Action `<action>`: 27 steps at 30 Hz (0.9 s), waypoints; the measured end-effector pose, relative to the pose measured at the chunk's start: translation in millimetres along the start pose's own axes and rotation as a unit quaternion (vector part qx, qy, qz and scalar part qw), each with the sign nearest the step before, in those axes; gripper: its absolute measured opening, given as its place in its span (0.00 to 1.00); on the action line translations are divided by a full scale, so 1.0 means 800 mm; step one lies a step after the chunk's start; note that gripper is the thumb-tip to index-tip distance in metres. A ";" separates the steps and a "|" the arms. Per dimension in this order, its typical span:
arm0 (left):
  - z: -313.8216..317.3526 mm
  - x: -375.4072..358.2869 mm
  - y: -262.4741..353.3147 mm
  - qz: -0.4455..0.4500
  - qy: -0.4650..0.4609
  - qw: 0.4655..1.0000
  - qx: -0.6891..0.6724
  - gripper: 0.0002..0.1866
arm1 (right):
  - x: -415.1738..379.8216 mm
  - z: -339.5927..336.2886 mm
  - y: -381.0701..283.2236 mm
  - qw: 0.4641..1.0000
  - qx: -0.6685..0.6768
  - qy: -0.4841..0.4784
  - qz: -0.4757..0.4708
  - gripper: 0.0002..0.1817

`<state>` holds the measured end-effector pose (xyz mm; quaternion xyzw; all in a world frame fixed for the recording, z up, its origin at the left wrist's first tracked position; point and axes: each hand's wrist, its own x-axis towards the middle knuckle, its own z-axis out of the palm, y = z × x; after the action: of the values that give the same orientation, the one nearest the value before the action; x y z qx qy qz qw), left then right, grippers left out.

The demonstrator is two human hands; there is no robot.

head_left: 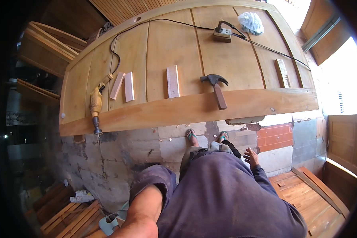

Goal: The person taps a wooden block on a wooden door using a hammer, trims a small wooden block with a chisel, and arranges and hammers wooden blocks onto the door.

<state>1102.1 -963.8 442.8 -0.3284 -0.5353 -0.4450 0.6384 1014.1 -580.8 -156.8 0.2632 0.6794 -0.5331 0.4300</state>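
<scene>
My right hand (251,157) hangs by my side over the tiled floor, fingers apart, holding nothing. Only the forearm (142,206) of my left arm shows; it reaches up toward the camera, and the hand is out of view. Ahead of me lies a large wooden door panel (170,47). Across its near edge rests a claw hammer (215,89), handle toward me. To the left, a yellow power drill (96,99) lies with its chuck past the edge. Between them are three small wood blocks: one block (173,81), another block (129,87) and a tilted block (117,85).
A socket box (222,34) with a plugged-in black cable sits on the panel's far side, near a plastic bag (250,23). A worn wood strip (282,73) lies at right. Wooden panels (313,194) lean at lower right; wood pieces (71,220) lie at lower left.
</scene>
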 end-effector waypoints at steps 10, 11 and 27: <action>0.061 -0.014 -0.006 -0.032 -0.102 0.993 0.049 0.16 | 0.035 -0.059 -0.004 1.000 0.009 0.007 -0.013 0.36; 0.068 -0.016 -0.010 -0.017 -0.091 0.992 0.086 0.14 | 0.035 -0.062 -0.006 1.000 0.007 0.006 -0.012 0.36; -0.216 -0.403 -0.345 -0.440 -0.208 0.598 0.637 0.26 | 0.009 -0.071 0.014 0.997 -0.037 0.032 -0.066 0.36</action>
<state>905.8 -1155.6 75.9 0.3532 -0.8809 -0.1379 0.2834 1002.6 -524.2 -165.2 0.2185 0.7281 -0.5264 0.3809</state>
